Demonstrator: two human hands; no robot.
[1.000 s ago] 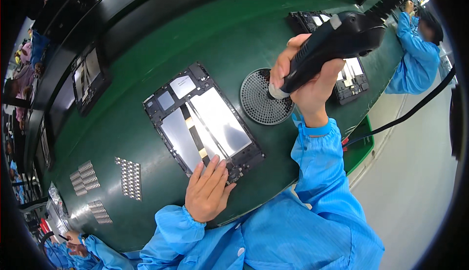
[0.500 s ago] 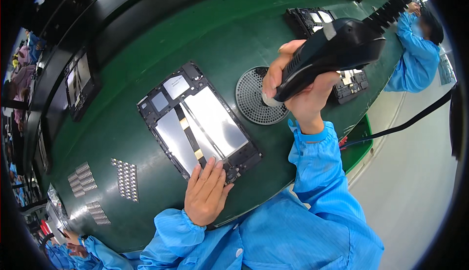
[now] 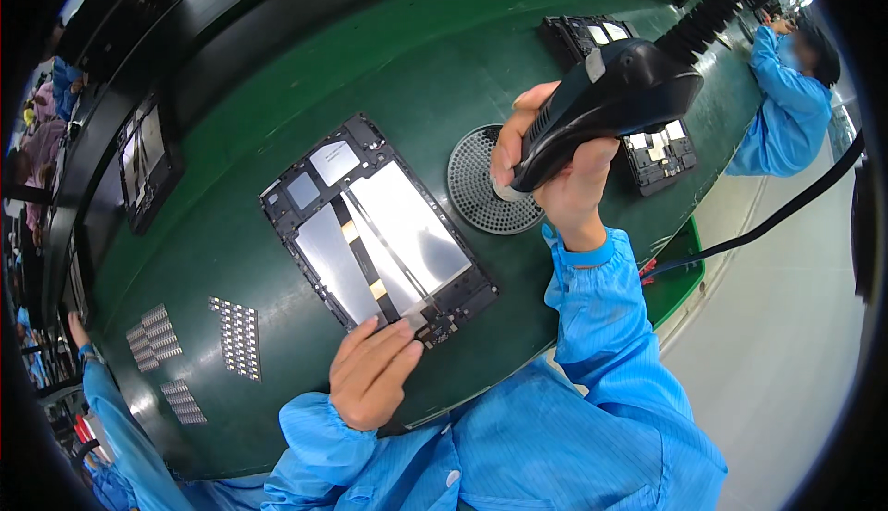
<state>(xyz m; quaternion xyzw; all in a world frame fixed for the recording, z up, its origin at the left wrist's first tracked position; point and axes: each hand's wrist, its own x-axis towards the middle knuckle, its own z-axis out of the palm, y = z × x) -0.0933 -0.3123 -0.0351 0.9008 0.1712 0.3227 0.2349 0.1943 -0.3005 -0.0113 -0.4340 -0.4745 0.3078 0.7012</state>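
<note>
An opened black tablet frame (image 3: 375,233) with two silver battery cells and a flat ribbon cable lies on the green work surface (image 3: 277,76). My left hand (image 3: 368,372) rests with its fingertips on the frame's near edge. My right hand (image 3: 555,178) grips a black electric screwdriver (image 3: 610,95), whose tip points down onto a round perforated tray (image 3: 481,187) just right of the frame. A coiled black cord (image 3: 712,21) runs up from the tool.
Another opened device (image 3: 647,141) lies behind the tool and a dark one (image 3: 143,160) at the far left. Strips of small silver parts (image 3: 236,335) sit at the front left. A person in blue (image 3: 786,95) works at the right; a black cable (image 3: 768,224) hangs off the edge.
My right hand and the screwdriver shifted slightly left and stayed over the round tray. My left hand stayed on the frame's near edge.
</note>
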